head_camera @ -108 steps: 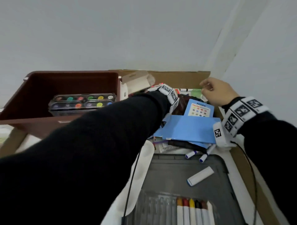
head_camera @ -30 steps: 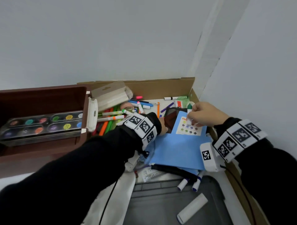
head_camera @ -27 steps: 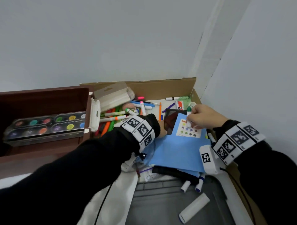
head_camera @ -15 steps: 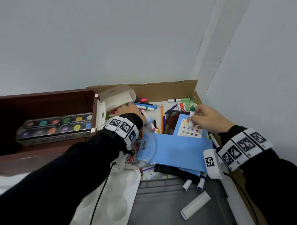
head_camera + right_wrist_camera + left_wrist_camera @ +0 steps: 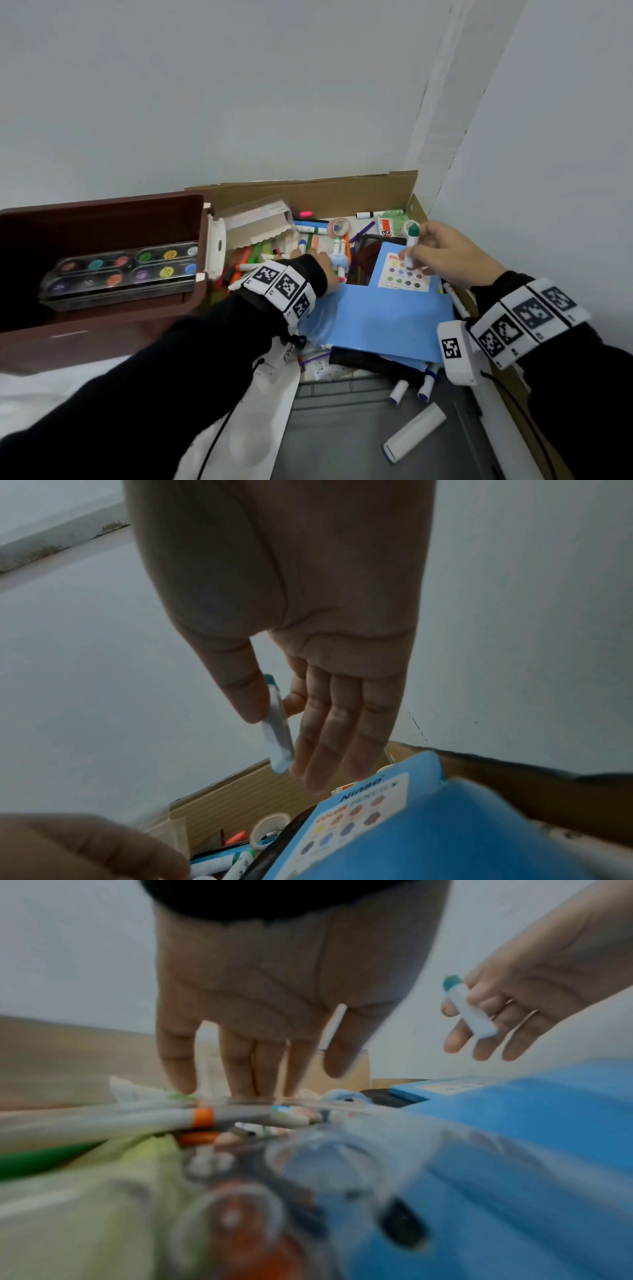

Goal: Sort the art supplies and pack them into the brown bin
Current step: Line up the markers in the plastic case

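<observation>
Printed on the white label (image 5: 356,822) of the blue box (image 5: 445,837) just below the right hand (image 5: 291,615): "Ninso" and "COLOR PENCILS" above rows of colour swatches. Cut off in the head view to "COL". Too blurred to read elsewhere, including the red-and-white pack (image 5: 386,229) beyond the right hand.

Even soft light; head view sharp; wrist views dim, blurred foreground.

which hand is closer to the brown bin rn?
Left. The left hand is down in the marker pile beside the brown bin; the right hand, holding a green-capped marker, is farther away, over the blue box.
</observation>
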The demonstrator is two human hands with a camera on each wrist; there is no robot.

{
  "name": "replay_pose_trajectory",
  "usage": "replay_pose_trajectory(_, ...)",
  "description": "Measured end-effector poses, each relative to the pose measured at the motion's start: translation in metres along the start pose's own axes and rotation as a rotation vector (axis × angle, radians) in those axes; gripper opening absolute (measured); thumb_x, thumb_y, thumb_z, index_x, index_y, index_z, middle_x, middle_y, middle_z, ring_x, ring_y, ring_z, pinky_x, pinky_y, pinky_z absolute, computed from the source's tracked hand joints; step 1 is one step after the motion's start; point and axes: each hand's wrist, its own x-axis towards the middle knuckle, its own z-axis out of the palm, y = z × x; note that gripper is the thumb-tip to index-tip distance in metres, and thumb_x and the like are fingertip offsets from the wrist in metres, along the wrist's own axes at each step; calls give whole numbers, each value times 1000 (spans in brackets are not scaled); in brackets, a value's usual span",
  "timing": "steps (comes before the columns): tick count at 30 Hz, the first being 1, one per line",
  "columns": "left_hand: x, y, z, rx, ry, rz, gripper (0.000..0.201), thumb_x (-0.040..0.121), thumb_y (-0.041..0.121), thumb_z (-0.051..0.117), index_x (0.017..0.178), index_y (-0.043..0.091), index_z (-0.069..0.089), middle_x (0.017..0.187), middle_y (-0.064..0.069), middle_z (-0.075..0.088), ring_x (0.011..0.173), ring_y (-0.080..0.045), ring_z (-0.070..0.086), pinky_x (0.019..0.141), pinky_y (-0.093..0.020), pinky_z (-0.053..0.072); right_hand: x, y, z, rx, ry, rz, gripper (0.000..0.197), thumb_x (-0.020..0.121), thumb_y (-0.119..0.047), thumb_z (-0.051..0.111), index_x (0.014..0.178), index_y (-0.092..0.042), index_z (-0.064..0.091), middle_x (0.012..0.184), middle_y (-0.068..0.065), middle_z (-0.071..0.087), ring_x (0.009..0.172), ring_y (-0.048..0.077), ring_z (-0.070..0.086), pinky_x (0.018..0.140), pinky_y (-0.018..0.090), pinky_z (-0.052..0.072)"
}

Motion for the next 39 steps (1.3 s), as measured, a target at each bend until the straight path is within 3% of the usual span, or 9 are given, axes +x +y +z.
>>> replay_pose_trajectory(5, 6, -20, -27, -25, 140, -150, 21, 92, 20, 45, 97, 3, 57, 87, -11, 56, 82, -24, 54, 72, -30, 45, -2, 4, -2, -16, 92, -58, 13, 89, -8, 56, 86, -18, 49, 81, 10, 68, 68, 14, 62, 64, 26, 49)
replay_pose_trajectory(11, 14, -17, -41, 120, 213, -123, 6, 83, 11, 57, 88, 7, 57, 90, -13, 63, 76, -28, 54, 70, -34, 46, -12, 3, -8, -5, 174, -103, 10, 86, -9, 59, 95, -7, 54, 82, 15, 67, 71, 19, 59, 72, 39, 49)
replay_pose_trajectory(14, 22, -13, -40, 130, 231, -135, 16, 89, 11, 52, 100, 3, 60, 101, -13, 63, 87, -29, 58, 75, -36, 47, -16, 6, -9, -1, 169, -109, 12, 87, -8, 58, 97, -4, 53, 83, 17, 67, 73, 20, 59, 73, 41, 49)
replay_pose_trajectory(18, 30, -16, -40, 103, 236, -181, 21, 86, 12, 56, 105, 4, 59, 99, -12, 61, 90, -28, 57, 74, -34, 45, -18, 11, -8, 11, 150, -107, 11, 88, -8, 59, 93, -7, 51, 78, 12, 65, 70, 19, 59, 65, 33, 46)
replay_pose_trajectory(24, 40, -26, -31, -94, 294, -212, 9, 82, 11, 61, 86, 4, 57, 77, -11, 58, 65, -26, 48, 63, -31, 40, -17, 16, -2, 54, 154, -107, 9, 88, -7, 58, 91, -9, 49, 81, 15, 66, 68, 19, 60, 53, 18, 44)
replay_pose_trajectory(27, 42, -32, -31, -192, 275, -214, 9, 83, 12, 61, 82, 5, 55, 88, -13, 61, 70, -26, 49, 66, -28, 40, -16, 18, -1, 66, 158, -111, 9, 88, -7, 58, 91, -8, 49, 81, 16, 66, 70, 20, 60, 52, 16, 43)
replay_pose_trajectory(32, 40, -33, -24, -406, 280, -172, 25, 84, 21, 63, 106, 11, 64, 109, -9, 62, 100, -26, 58, 80, -29, 45, -17, 19, 0, 69, 147, -108, 10, 88, -7, 58, 94, -6, 50, 82, 16, 68, 70, 20, 60, 52, 15, 42)
replay_pose_trajectory(35, 28, -28, -28, -564, 319, -129, 15, 82, 14, 62, 96, 18, 64, 96, -6, 60, 86, -22, 57, 68, -26, 47, -21, 17, -1, 74, 151, -110, 12, 87, -7, 58, 96, -4, 51, 84, 19, 67, 69, 19, 60, 51, 12, 44)
replay_pose_trajectory(39, 0, -17, -42, -678, 381, -36, 5, 84, 19, 60, 80, 17, 58, 74, 1, 56, 73, -15, 51, 57, -22, 40, -35, 8, -1, 58, 147, -114, 11, 87, -5, 57, 96, -4, 50, 86, 22, 68, 70, 21, 61, 64, 28, 48)
